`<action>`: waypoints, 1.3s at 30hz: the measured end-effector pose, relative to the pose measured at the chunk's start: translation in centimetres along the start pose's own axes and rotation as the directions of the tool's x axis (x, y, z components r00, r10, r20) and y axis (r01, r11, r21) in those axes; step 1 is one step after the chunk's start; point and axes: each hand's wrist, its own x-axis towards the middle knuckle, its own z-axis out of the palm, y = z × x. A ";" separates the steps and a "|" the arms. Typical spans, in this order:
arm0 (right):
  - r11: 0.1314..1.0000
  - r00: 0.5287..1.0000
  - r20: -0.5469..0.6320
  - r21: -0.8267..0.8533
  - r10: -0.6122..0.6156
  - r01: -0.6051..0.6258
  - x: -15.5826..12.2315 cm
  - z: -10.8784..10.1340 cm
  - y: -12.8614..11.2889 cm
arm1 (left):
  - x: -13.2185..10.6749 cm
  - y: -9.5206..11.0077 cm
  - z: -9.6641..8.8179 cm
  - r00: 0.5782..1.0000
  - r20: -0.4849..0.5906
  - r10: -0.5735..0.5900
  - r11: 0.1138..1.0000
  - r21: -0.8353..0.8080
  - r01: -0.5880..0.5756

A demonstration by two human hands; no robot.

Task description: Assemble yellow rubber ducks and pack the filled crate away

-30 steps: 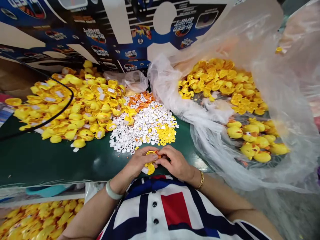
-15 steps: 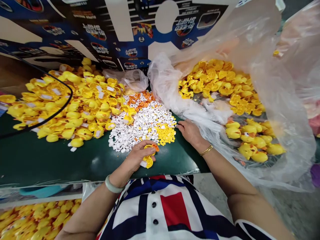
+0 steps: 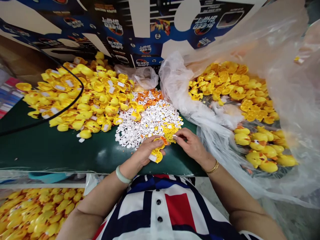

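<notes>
My left hand (image 3: 146, 151) is closed around a yellow duck half-shell (image 3: 157, 154) with an orange beak piece, held just above the green table (image 3: 50, 150). My right hand (image 3: 191, 145) pinches a small white piece (image 3: 174, 136) at the near edge of the pile of small white, orange and yellow parts (image 3: 150, 120). The two hands are close together, fingertips almost meeting beside the small yellow parts (image 3: 170, 128).
A heap of yellow duck shells (image 3: 82, 96) covers the table's left. On the right, a clear plastic bag (image 3: 262, 100) holds shell halves at the back and finished ducks (image 3: 262, 146) in front. A black cable (image 3: 62, 111) loops over the left heap. Printed cardboard stands behind.
My right hand left the duck shell, reached to the parts pile by the bag, and has come back toward my left hand with a small white piece. The view shifted slightly.
</notes>
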 end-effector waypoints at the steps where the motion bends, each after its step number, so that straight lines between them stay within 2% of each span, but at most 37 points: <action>1: 0.999 0.999 0.001 -0.007 -0.052 0.052 -0.2 0.5 -0.6 | 0.1 -0.2 0.0 1.000 0.002 0.011 1.000 -0.010 -0.011; 5: 0.972 0.975 0.040 -0.078 -0.220 0.222 -0.8 2.1 -1.3 | 0.1 -0.5 -0.4 0.999 -0.030 0.029 0.999 -0.036 -0.030; 8: 0.963 0.962 0.087 -0.053 -0.259 0.264 -1.0 2.6 -1.4 | -0.3 -0.2 -0.6 0.997 -0.069 0.036 0.998 -0.054 -0.039; 11: 0.976 0.973 0.082 0.035 -0.218 0.216 -0.8 2.5 -1.7 | -0.7 0.2 -0.6 0.996 -0.084 0.021 0.999 -0.039 -0.024; 15: 0.991 0.992 0.090 0.100 -0.093 0.084 -0.3 2.0 -2.3 | -0.9 0.6 -0.4 0.996 -0.091 -0.025 1.000 0.000 0.025; 20: 0.990 0.978 0.181 0.109 -0.107 0.088 -0.1 1.3 -2.4 | -0.7 0.4 -0.5 0.997 -0.063 -0.033 0.999 0.033 0.035; 22: 0.987 0.977 0.211 0.162 -0.023 -0.012 -0.2 1.1 -2.4 | -0.6 0.2 -0.6 0.998 -0.058 -0.034 0.998 0.043 0.036; 24: 0.942 0.960 0.250 0.276 0.124 -0.193 -0.3 1.1 -2.3 | -0.5 0.1 -0.7 0.998 -0.056 -0.026 0.999 0.044 0.029; 26: 0.834 0.925 0.280 0.420 0.257 -0.359 -0.4 1.3 -2.2 | -0.4 -0.1 -0.8 0.998 -0.060 -0.012 0.999 0.044 0.015; 28: 0.717 0.900 0.282 0.545 0.332 -0.435 -0.5 1.5 -2.2 | -0.4 -0.1 -0.7 0.998 -0.058 0.004 0.999 0.054 -0.001; 30: 0.642 0.895 0.269 0.626 0.356 -0.443 -0.4 1.9 -2.2 | -0.4 -0.2 -0.6 0.999 -0.049 0.017 0.997 0.075 -0.013; 32: 0.602 0.895 0.269 0.666 0.355 -0.440 -0.4 2.3 -2.2 | -0.4 -0.3 -0.4 0.998 -0.051 0.028 0.995 0.094 -0.024; 36: 0.573 0.889 0.273 0.687 0.367 -0.447 -0.3 2.9 -2.1 | -0.3 -0.4 -0.1 0.994 -0.101 0.050 0.991 0.130 -0.037; 39: 0.563 0.886 0.230 0.701 0.402 -0.437 -0.6 3.5 -2.3 | -0.4 -0.5 0.0 0.985 -0.127 0.113 0.971 0.226 -0.082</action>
